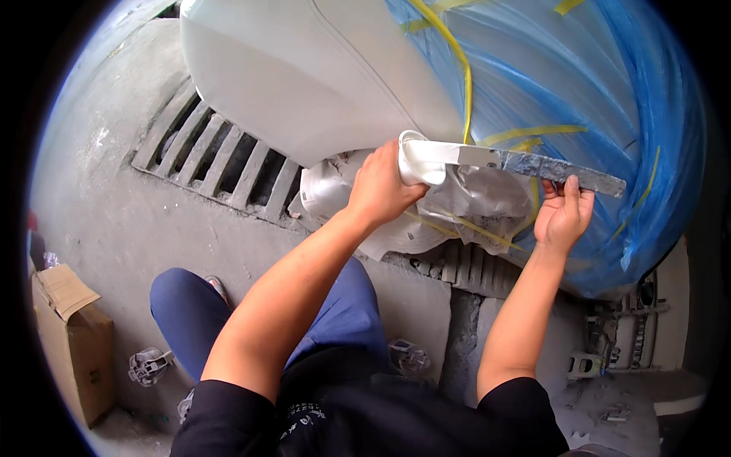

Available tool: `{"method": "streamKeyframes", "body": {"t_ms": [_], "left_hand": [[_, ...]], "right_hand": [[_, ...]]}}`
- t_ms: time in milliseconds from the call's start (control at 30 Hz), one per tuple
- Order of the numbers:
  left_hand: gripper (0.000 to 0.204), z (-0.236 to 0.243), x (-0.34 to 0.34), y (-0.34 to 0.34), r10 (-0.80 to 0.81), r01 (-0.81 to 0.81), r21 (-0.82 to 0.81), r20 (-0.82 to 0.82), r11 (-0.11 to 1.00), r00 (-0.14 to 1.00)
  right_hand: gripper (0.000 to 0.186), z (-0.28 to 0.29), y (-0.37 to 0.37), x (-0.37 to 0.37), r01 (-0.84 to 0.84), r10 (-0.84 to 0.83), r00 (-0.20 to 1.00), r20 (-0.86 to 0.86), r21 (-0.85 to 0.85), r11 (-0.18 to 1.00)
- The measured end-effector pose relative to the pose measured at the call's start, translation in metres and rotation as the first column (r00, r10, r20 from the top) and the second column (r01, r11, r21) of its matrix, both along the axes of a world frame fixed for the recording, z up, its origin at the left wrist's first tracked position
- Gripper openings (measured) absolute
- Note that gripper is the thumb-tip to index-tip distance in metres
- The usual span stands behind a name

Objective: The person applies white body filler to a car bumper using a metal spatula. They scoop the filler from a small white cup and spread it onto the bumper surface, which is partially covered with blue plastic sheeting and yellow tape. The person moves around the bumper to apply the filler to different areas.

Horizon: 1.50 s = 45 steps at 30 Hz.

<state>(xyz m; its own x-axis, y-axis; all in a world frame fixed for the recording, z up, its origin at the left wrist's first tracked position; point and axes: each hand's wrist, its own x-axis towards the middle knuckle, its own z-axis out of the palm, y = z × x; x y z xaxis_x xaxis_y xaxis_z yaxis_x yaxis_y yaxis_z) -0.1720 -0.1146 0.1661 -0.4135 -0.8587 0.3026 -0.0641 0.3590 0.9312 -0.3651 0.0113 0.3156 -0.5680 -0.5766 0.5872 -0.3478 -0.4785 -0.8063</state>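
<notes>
My left hand (pixel 378 189) is wrapped round a white cup (pixel 421 174), which is tilted with its mouth toward the right. White liquid seems to coat its inside. Between the fingers and thumb of my right hand (pixel 565 213) is the far end of a long flat mixing stick (pixel 525 162), grey and crusted with dried paint. The other end of the stick is white and rests at the cup's mouth. Both hands are held out in front of a pale car body panel (pixel 297 76), close to its lower edge.
Blue plastic film (pixel 556 84) with yellow tape (pixel 464 68) covers the car at right. Crumpled masking sheet (pixel 495 199) hangs below the cup. A slotted drain grate (pixel 221 161) runs under the panel. A cardboard box (pixel 76 358) and clear plastic cups (pixel 148 367) stand at lower left.
</notes>
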Motion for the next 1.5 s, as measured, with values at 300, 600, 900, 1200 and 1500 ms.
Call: {"method": "streamKeyframes", "body": {"t_ms": [300, 600, 900, 1200, 1500], "left_hand": [[0.063, -0.004, 0.001, 0.004, 0.011, -0.010, 0.006, -0.017, 1.000, 1.000], [0.064, -0.005, 0.002, 0.003, 0.045, -0.044, -0.051, 0.017, 0.998, 0.999], [0.063, 0.001, 0.007, 0.006, 0.023, -0.023, 0.006, 0.038, 1.000, 0.999], [0.063, -0.001, 0.024, -0.006, 0.107, -0.109, -0.051, -0.044, 0.993, 0.993], [0.070, 0.004, 0.070, -0.039, 0.244, -0.217, -0.272, 0.070, 0.937, 0.967]], "right_hand": [[0.023, -0.003, 0.002, -0.011, 0.035, -0.036, 0.999, 0.014, 0.028, 0.999], [0.017, -0.018, 0.006, -0.030, 0.003, -0.005, 0.985, 0.170, 0.009, 1.000], [0.017, -0.017, 0.010, -0.019, 0.005, -0.004, 0.991, 0.134, -0.005, 1.000], [0.023, -0.015, -0.005, 0.023, -0.007, 0.010, 0.996, 0.090, -0.032, 0.999], [0.022, -0.003, -0.056, 0.083, -0.128, 0.127, 0.983, -0.131, -0.003, 0.992]]}}
